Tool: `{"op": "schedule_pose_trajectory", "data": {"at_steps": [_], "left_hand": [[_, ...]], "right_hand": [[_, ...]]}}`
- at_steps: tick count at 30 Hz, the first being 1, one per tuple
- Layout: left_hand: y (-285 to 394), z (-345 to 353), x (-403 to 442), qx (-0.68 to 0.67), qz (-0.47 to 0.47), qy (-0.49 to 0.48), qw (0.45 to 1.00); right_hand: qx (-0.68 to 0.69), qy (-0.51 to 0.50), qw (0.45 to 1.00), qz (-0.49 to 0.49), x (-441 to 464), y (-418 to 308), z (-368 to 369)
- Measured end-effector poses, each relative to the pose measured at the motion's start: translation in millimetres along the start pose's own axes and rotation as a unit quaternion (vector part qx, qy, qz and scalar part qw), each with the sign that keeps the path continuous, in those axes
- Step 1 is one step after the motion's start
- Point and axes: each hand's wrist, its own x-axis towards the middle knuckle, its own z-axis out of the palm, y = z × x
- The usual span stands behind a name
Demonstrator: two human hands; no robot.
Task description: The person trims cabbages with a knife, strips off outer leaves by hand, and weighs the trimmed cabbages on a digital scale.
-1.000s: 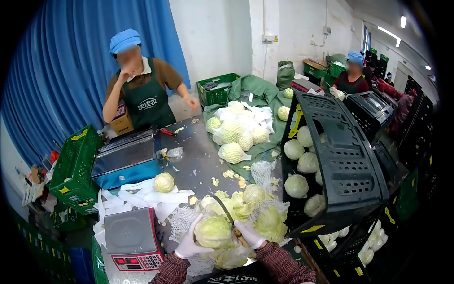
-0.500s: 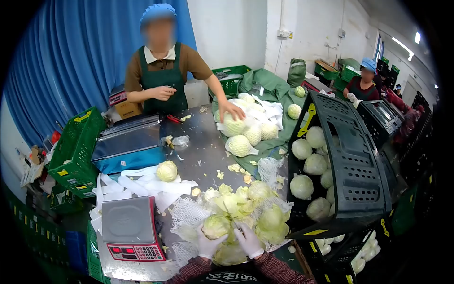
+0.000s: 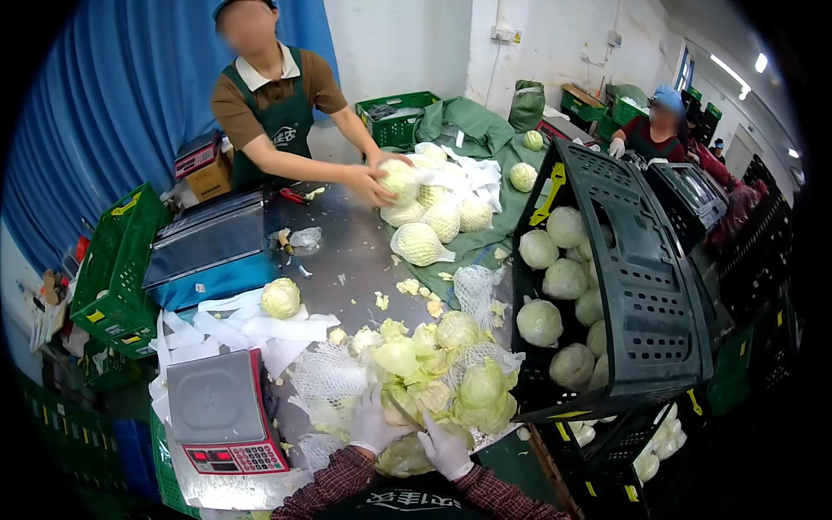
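My left hand (image 3: 378, 422), in a white glove, holds a cabbage (image 3: 400, 409) near the front edge of the table. My right hand (image 3: 447, 445), also gloved, is closed on a knife (image 3: 402, 408) whose blade lies against that cabbage. Behind and beside my hands lie loose cabbage leaves (image 3: 400, 356), a larger leafy head (image 3: 485, 392) and white net sleeves (image 3: 326, 378). Across the table a co-worker's two hands (image 3: 386, 180) hold a netted cabbage (image 3: 401, 183) over a pile of others.
A red scale (image 3: 217, 407) stands at the left front, with white strips (image 3: 251, 329) and one cabbage (image 3: 281, 298) behind it. A black crate (image 3: 646, 295) of wrapped cabbages is on the right. A green crate (image 3: 117, 260) and a blue-sided machine (image 3: 212, 260) stand further left.
My hands have turned the cabbage and moved the knife across it. The co-worker has leaned in, brought both hands to the pile and taken hold of a netted cabbage. The view has shifted slightly.
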Motion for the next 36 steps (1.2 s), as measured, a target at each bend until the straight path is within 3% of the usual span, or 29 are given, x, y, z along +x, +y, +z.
{"op": "schedule_pose_trajectory", "data": {"at_steps": [2,5,9,11,12,14,15,16,19,20,21,23,25,26,27,30,31,32,34,36], "left_hand": [[-3.5,2.8,-0.5,-0.001,-0.008,-0.012,1.0],[-5.6,8.6,-4.2,-0.001,-0.035,-0.006,0.999],[-2.7,10.3,-2.0,0.003,-0.029,0.001,1.0],[-1.9,9.3,0.5,-0.009,-0.038,0.0,0.999],[-0.6,6.2,-1.7,-0.008,-0.035,0.001,0.999],[3.3,3.1,-16.8,0.03,-0.01,0.006,0.999],[1.9,8.7,-27.2,0.019,0.002,0.034,0.999],[-1.0,8.4,-31.7,0.025,0.007,0.03,0.999],[-4.1,13.4,-27.8,-0.007,-0.003,0.045,0.999],[-10.6,17.4,-25.9,-0.009,0.002,0.041,0.999],[-14.0,20.1,-27.5,-0.01,0.005,0.035,0.999],[-14.1,12.7,-40.3,-0.042,-0.02,0.023,0.999],[-12.1,6.1,-48.8,-0.073,-0.037,0.015,0.997],[-10.4,6.8,-53.1,-0.234,-0.124,0.006,0.964],[-10.1,8.6,-58.7,-0.388,-0.206,-0.003,0.898],[-36.8,47.4,-67.0,-0.445,-0.217,0.045,0.868],[-42.0,51.2,-69.8,-0.446,-0.218,0.048,0.867],[-40.8,45.5,-69.9,-0.414,-0.194,0.071,0.886],[-38.6,30.0,-66.6,-0.382,-0.162,0.095,0.905],[-28.2,-2.8,-68.6,-0.414,-0.041,0.106,0.903]], "right_hand": [[-0.053,0.018,0.997,-0.06,-2.6,2.1,4.4],[-0.04,-0.034,0.999,-0.014,-7.6,-1.8,7.4],[-0.075,-0.018,0.997,-0.008,-5.3,0.5,11.7],[-0.143,0.025,0.988,-0.059,4.3,8.9,14.4],[-0.159,0.139,0.973,-0.094,20.7,27.6,22.1],[-0.038,0.276,0.96,-0.016,63.2,45.8,-10.2],[0.099,0.294,0.946,0.098,82.5,38.7,-39.5],[0.102,0.299,0.943,0.104,79.0,22.9,-46.9],[-0.005,0.034,0.997,0.067,69.5,-20.5,-42.9],[-0.102,0.001,0.994,0.036,56.6,-28.3,-22.3],[-0.106,-0.004,0.994,0.028,50.6,-25.9,-10.9],[0.036,-0.031,0.999,0.027,42.9,-24.2,10.6],[0.051,-0.074,0.996,0.029,41.2,-20.4,4.3],[0.064,-0.114,0.991,0.033,41.8,-18.8,-0.7],[0.063,-0.116,0.991,0.03,36.6,-17.4,0.3],[0.018,-0.106,0.993,-0.043,20.7,-12.6,5.4],[0.003,-0.055,0.994,-0.095,18.2,-12.9,2.2],[-0.011,-0.002,0.989,-0.146,16.2,-14.1,-3.3],[0.003,0.024,0.987,-0.156,17.7,-15.9,-23.0],[0.019,0.051,0.985,-0.165,23.1,-25.5,-51.0]]}}
